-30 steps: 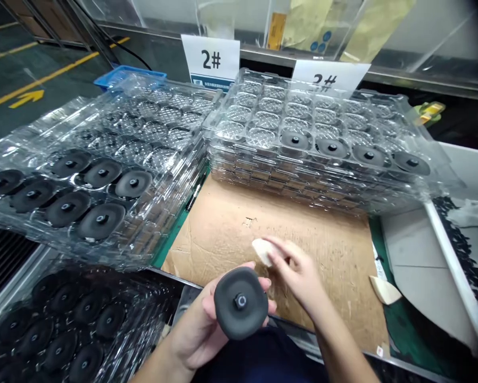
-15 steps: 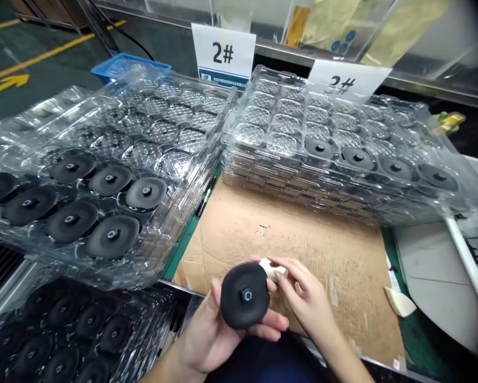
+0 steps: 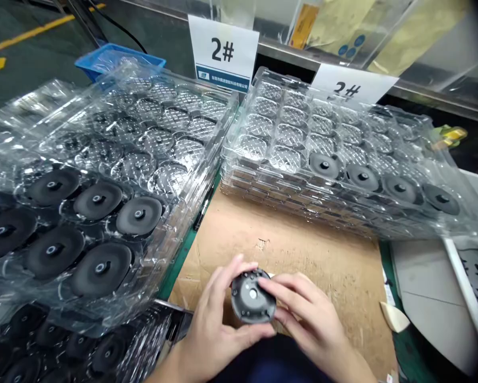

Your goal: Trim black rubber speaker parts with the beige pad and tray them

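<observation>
My left hand (image 3: 219, 319) grips a black round plastic part (image 3: 252, 302) by its rim, thumb below and fingers above. The part's inner face is turned up, showing a light hole in the middle and several small pegs round the edge. My right hand (image 3: 306, 308) is closed beside it, index fingertip on the face and another finger at the right rim. Only a sliver of a small white piece (image 3: 271, 275) shows by the right fingers; the rest is hidden. Both hands are above a cardboard sheet (image 3: 322, 266).
Clear plastic trays (image 3: 207, 175) at left hold several black discs (image 3: 139, 215). Another tray stack (image 3: 258, 178) stands behind the cardboard, its front row partly filled. More discs are in a lower tray (image 3: 143, 340). A cream wedge (image 3: 394, 317) lies at right; a blue bin (image 3: 83, 63) stands far left.
The black part has been turned over, from its stemmed side to its pegged inner face. My right hand has moved onto it, and the white piece is now mostly hidden.
</observation>
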Demonstrator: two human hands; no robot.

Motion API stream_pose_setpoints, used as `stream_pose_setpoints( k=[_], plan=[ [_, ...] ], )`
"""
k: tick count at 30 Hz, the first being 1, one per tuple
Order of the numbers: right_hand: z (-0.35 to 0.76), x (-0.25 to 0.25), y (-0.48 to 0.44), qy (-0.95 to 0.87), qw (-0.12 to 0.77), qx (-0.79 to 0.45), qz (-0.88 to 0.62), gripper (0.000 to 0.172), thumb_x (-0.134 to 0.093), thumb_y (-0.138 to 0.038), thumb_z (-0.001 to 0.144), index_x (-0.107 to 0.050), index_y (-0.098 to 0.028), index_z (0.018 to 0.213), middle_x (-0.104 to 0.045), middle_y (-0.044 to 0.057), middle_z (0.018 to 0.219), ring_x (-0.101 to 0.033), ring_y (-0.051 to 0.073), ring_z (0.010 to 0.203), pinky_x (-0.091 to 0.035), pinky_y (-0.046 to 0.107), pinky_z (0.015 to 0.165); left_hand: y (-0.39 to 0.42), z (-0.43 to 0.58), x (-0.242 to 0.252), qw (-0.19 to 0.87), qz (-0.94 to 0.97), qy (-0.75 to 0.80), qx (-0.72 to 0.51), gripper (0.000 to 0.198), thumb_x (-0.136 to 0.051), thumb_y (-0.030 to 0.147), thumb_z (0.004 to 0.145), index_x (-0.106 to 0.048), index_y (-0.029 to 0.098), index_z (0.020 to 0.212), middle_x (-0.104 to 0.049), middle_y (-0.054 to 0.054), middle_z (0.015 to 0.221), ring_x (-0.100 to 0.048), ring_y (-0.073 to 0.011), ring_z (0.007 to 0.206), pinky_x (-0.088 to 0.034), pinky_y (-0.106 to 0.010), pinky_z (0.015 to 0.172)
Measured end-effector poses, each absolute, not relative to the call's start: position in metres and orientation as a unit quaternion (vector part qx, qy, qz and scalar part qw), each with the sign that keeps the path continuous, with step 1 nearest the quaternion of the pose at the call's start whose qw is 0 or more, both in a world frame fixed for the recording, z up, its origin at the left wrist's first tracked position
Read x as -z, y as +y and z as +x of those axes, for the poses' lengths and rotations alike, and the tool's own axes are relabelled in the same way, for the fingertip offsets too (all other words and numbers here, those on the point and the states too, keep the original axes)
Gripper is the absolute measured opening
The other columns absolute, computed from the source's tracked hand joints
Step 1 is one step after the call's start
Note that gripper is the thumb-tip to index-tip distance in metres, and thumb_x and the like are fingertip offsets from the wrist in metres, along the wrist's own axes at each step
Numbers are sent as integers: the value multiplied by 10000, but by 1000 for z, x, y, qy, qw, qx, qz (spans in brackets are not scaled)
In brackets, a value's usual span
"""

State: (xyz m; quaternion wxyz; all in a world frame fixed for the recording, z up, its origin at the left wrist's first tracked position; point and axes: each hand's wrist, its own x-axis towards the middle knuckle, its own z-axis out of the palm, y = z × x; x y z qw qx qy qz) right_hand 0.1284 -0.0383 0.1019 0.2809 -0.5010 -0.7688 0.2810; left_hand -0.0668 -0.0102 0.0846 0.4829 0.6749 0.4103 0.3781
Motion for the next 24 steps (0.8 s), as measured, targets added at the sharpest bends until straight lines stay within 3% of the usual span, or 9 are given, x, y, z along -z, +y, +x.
stream_pose_setpoints(
  k=[3,5,7,11,14,16,18,21,24],
  plan=[
    [124,-108,-18,-773,306,-285,-476,194,-419,-278,920,-580,-193,987,-581,31,712,-499,144,634,-377,286,580,1,-67,-84,638,556,439,-303,344,-677,442,655,-670,247,938,-689,-38,890,-620,-204,836,-472,-274,774],
    [122,-110,-5,-746,347,-300,-483,328,-354,-365,936,-555,-183,751,-494,4,565,-432,126,535,-328,269,516,10,-64,-82,683,466,465,-316,357,-584,539,696,-683,199,654,-649,-18,618,-582,-156,611,-446,-235,602],
    [125,-106,9,-727,381,-318,-474,443,-286,-454,935,-529,-183,682,-463,-2,530,-416,116,508,-317,257,497,20,-58,-80,676,413,501,-348,434,-580,590,667,-643,181,534,-578,-1,507,-521,-129,527,-395,-221,533],
    [155,-73,41,-738,399,-282,-465,488,-227,-464,944,-609,-179,842,-574,26,607,-481,127,551,-343,274,558,44,-39,-85,605,422,532,-415,319,-658,532,632,-686,218,589,-584,13,551,-528,-138,569,-410,-229,564],
    [182,-34,62,-732,407,-240,-491,489,-268,-383,941,-607,-170,660,-561,38,547,-459,132,514,-315,287,550,71,-21,-103,498,511,542,-444,181,-617,427,731,-715,285,786,-687,6,836,-598,-195,806,-456,-294,771],
    [192,-13,69,-715,406,-251,-511,503,-295,-346,937,-560,-171,547,-508,22,484,-440,120,481,-310,269,528,96,-8,-122,373,600,535,-463,151,-553,312,809,-691,303,870,-653,14,1063,-576,-208,974,-421,-339,886],
    [196,-1,70,-690,402,-272,-537,492,-316,-319,937,-543,-171,527,-501,12,485,-450,110,478,-320,247,519,128,4,-141,226,700,481,-478,201,-560,185,803,-662,297,934,-634,16,1096,-568,-201,1003,-416,-362,905],
    [196,2,67,-652,396,-304,-571,471,-316,-315,940,-564,-170,568,-552,13,532,-495,107,501,-336,226,522,180,21,-164,47,813,437,-382,139,-558,161,799,-656,223,876,-651,-19,1080,-549,-202,1046,-378,-400,971],
    [197,1,67,-629,390,-329,-586,461,-331,-324,934,-572,-170,572,-583,10,551,-529,108,520,-346,217,527,219,34,-174,45,883,415,-216,192,-457,254,858,-631,188,811,-624,-56,1155,-513,-215,1126,-387,-404,979]
  ],
)
